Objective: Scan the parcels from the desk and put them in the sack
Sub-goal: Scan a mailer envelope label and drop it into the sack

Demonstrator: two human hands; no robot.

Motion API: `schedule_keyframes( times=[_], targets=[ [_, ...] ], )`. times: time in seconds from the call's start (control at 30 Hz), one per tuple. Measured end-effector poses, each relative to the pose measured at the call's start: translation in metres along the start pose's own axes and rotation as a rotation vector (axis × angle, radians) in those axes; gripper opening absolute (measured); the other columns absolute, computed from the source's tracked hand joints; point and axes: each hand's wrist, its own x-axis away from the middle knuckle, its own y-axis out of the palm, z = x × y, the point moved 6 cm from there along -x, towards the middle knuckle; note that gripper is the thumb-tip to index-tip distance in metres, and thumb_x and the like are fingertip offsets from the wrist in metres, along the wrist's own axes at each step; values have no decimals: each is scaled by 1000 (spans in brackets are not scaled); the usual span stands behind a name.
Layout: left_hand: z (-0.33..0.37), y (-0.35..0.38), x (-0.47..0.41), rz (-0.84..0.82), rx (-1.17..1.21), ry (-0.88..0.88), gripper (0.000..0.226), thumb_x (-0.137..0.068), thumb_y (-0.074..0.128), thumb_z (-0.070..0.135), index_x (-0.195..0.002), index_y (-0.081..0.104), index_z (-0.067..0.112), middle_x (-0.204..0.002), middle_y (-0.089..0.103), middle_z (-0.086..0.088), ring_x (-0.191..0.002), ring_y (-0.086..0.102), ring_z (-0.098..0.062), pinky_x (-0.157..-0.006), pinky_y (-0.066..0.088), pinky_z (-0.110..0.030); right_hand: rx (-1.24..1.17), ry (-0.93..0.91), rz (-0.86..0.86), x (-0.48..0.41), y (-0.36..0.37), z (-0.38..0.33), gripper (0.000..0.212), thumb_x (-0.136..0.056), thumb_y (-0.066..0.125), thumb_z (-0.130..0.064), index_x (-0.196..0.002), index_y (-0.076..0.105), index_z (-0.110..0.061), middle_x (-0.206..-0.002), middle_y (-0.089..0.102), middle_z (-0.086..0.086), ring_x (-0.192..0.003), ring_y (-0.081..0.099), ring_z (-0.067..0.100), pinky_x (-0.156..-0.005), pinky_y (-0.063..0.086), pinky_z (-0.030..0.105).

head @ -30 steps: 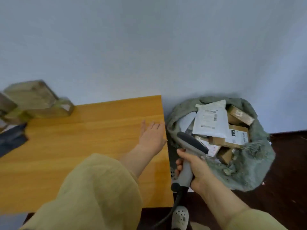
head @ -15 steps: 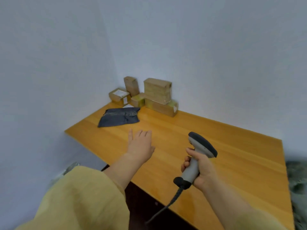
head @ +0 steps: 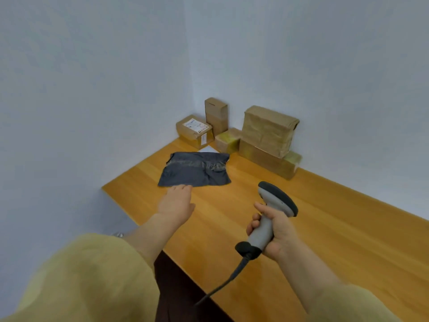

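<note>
Moved left hand (head: 177, 202) forward, flat fingers now reach dark bag (head: 196, 169) edge. Right hand (head: 276, 231) grips scanner (head: 270, 216). I think bag gets scanned next.

A white sheet (head: 207, 149) is mostly hidden by the dark mailer (head: 196, 169); box label (head: 194, 124) unreadable.
</note>
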Motion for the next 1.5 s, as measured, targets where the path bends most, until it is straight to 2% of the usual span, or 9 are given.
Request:
schedule_keyframes(
  times=[0.47, 0.6, 0.73, 0.9, 1.0, 1.13, 1.27, 1.37, 1.5],
  targets=[
    [-36, 58, -137, -144, 39, -34, 40, -97, 53, 24, -134, 51, 10, -132, 54, -8, -120, 51, -25, -95, 44, -36, 63, 149, 53, -132, 66, -24, 4, -89, 63, -10, -88, 59, -9, -51, 51, 2, -37, 44, 13, -47, 44, 27],
    [-37, 85, -184, -174, -14, 50, 28, -96, 52, 15, -123, 54, 8, -126, 51, -9, -122, 44, -27, -90, 44, -35, 73, 120, 114, -162, 76, -22, 4, -90, 62, -10, -93, 61, -9, -51, 50, 2, -37, 44, 12, -46, 43, 27],
    [-37, 107, -213, -207, -162, 165, 36, -96, 44, 2, -131, 46, 7, -143, 34, -14, -136, 29, -30, -102, 40, -37, 63, 119, 176, -183, 87, -12, 1, -90, 62, -9, -89, 61, -9, -51, 50, 2, -36, 44, 12, -47, 43, 27],
    [-37, 113, -228, -222, -308, 281, 25, -97, 38, 3, -119, 50, 4, -123, 47, -12, -109, 55, -28, -82, 46, -35, 50, 89, 211, -195, 98, -5, 3, -89, 63, -9, -91, 62, -8, -52, 51, 2, -37, 45, 12, -45, 44, 25],
    [-39, 95, -232, -196, -114, 209, 14, -97, 39, 8, -108, 48, 4, -107, 55, -12, -92, 60, -32, -66, 41, -38, 48, 91, 216, -191, 102, -2, 3, -88, 64, -9, -87, 61, -8, -52, 51, 2, -37, 45, 12, -44, 45, 24],
    [-42, 30, -225, -29, 398, 191, 13, -99, 45, 20, -92, 42, 10, -72, 50, -4, -60, 49, -24, -52, 33, -35, 71, 60, 175, -173, 105, -5, 8, -88, 64, -8, -95, 61, -8, -53, 51, 2, -37, 45, 13, -43, 45, 24],
    [-65, -31, -215, 95, 822, 7, 8, -97, 49, 20, -90, 49, 16, -83, 56, -1, -73, 54, -14, -59, 44, -29, 103, 24, 120, -152, 109, -11, 8, -88, 62, -7, -96, 63, -7, -53, 50, 3, -38, 45, 13, -43, 45, 24],
    [-85, -32, -206, -29, 1204, -225, 16, -97, 51, 16, -81, 52, 16, -78, 59, -7, -68, 55, -19, -59, 47, -32, 108, 26, 84, -140, 109, -10, 3, -88, 62, -6, -90, 62, -9, -53, 50, 2, -38, 45, 12, -43, 44, 24],
    [-107, -1, -183, -207, 1267, -387, 17, -98, 51, 16, -82, 58, 14, -79, 60, -8, -66, 54, -17, -56, 47, -27, 150, 41, 71, -132, 105, -5, 4, -86, 62, -6, -85, 61, -10, -52, 51, 1, -38, 46, 11, -43, 45, 23]
  ],
)
